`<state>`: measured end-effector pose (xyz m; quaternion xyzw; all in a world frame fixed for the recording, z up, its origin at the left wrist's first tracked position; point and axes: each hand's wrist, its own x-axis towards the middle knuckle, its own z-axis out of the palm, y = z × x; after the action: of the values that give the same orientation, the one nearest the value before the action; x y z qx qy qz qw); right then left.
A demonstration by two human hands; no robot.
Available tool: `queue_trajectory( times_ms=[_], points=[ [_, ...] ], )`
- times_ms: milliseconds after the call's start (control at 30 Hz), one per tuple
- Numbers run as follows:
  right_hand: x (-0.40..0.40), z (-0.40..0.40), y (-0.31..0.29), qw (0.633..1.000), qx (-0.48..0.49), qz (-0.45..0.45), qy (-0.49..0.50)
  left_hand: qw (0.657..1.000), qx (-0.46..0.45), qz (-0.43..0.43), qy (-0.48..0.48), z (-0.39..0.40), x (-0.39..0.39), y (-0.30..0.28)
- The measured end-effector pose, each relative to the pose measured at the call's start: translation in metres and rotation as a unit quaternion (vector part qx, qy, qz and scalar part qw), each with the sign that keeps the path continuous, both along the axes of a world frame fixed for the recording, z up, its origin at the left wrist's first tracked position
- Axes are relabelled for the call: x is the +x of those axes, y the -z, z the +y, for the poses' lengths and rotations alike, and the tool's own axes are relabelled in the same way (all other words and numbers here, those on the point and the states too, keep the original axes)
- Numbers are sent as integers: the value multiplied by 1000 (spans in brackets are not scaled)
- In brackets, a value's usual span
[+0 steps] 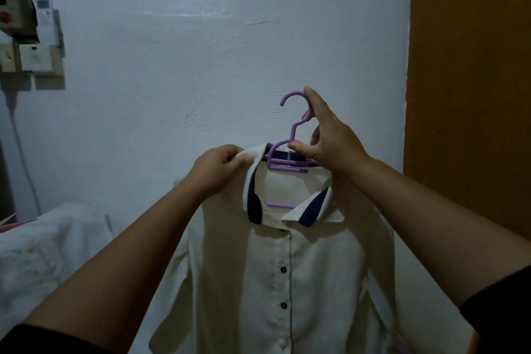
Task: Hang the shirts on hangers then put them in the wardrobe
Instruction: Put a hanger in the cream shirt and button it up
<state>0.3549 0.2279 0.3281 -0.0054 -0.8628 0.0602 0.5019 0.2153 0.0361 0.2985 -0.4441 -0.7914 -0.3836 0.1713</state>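
The shirt [287, 282] is matt cream cloth with a soft weave, a dark navy collar lining and small glossy dark buttons [283, 269]. Inside its collar sits a hanger [290, 158] of smooth lilac plastic. Behind the shirt, the wall [201, 37] is pale paint, rough and streaked. Right of the shirt stands a matt orange-brown wooden panel [471, 66].

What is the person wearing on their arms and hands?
Both forearms are bare. A black sleeve edge shows on the left arm and on the right arm. The left hand and right hand wear no gloves, rings or watch.
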Motion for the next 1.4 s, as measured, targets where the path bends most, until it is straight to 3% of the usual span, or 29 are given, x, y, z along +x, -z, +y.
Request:
queue_trajectory(
  times_ms=[167,400,533,667,900,1033,1167,1400],
  points=[
    [14,11,18,996,-70,-55,-25,995,85,0,-43,-17,-15,-10],
    [22,32,39,990,22,-98,100,982,176,-11,-74,-43,-32,-33],
    [17,32,41,985,70,-54,148,980,189,-10,-54,-44,-26,-43],
    [16,35,43,982,78,52,164,981,193,-1,-33,-46,-17,-51],
    [19,38,41,975,78,174,117,975,221,2,-23,-43,-14,-55],
    [31,35,29,993,-57,70,73,977,212,-7,-21,-43,-20,-51],
    [37,44,14,977,-204,-24,-50,979,204,-18,-26,-39,-24,-46],
    [16,59,28,991,-126,40,19,980,194,-23,-50,-28,-34,-36]
  ],
)
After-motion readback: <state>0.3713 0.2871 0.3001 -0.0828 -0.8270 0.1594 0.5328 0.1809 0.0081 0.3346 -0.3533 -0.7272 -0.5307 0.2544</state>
